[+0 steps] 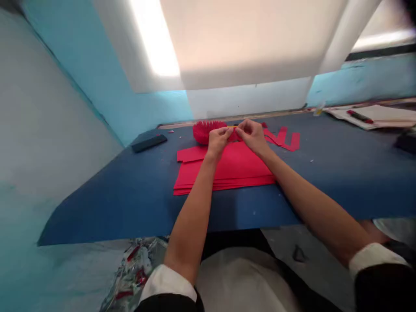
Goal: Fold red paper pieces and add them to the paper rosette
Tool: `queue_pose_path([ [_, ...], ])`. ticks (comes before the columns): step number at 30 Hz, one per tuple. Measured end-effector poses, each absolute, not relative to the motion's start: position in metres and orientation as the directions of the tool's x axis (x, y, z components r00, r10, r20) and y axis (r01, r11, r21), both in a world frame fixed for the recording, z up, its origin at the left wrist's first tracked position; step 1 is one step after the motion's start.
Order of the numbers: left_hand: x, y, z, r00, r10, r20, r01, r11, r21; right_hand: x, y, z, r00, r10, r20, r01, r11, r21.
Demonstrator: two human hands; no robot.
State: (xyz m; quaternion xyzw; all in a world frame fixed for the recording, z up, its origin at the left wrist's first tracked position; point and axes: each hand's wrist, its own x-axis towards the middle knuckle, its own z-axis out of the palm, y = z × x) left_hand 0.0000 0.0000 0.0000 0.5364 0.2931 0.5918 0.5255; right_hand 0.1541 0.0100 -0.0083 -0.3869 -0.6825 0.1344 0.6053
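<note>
Both of my hands meet over the far edge of a stack of red paper sheets [234,171] on the blue table [136,195]. My left hand [218,139] and my right hand [251,134] are closed in pinches on a small red paper piece [234,135], with a thin yellow stick [231,126] showing between them. A round red fringed paper flower [205,130] lies just left of my left hand.
Cut red paper strips [286,139] lie right of my hands. A black flat device [149,143] sits at the far left of the table. White papers with a red marker [360,116] are at the far right. Blue walls close in on the left.
</note>
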Motion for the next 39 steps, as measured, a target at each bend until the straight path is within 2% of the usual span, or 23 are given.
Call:
queue_pose_path([
  [9, -0.001, -0.002, 0.003, 0.067, 0.913, 0.402, -0.196, -0.383, 0.903, 0.149, -0.008, 0.000, 0.002, 0.720, 0.694, 0.493, 0.603, -0.627],
  [14, 0.000, -0.004, 0.001, 0.110, 0.911, 0.398, -0.221, -0.368, 0.903, 0.150, -0.005, 0.000, 0.031, 0.761, 0.647, 0.447, 0.569, -0.691],
  [24, 0.000, -0.004, 0.003, 0.090, 0.914, 0.394, -0.176, -0.375, 0.910, 0.152, -0.002, -0.003, 0.022, 0.732, 0.681, 0.444, 0.603, -0.663],
  [32, 0.002, -0.006, 0.006, 0.052, 0.899, 0.434, -0.116, -0.426, 0.897, 0.154, -0.004, 0.000, -0.027, 0.784, 0.620, 0.356, 0.587, -0.727],
  [39, 0.003, -0.007, 0.006, 0.025, 0.893, 0.449, -0.115, -0.444, 0.889, 0.155, 0.000, -0.005, -0.025, 0.751, 0.660, 0.399, 0.613, -0.682],
])
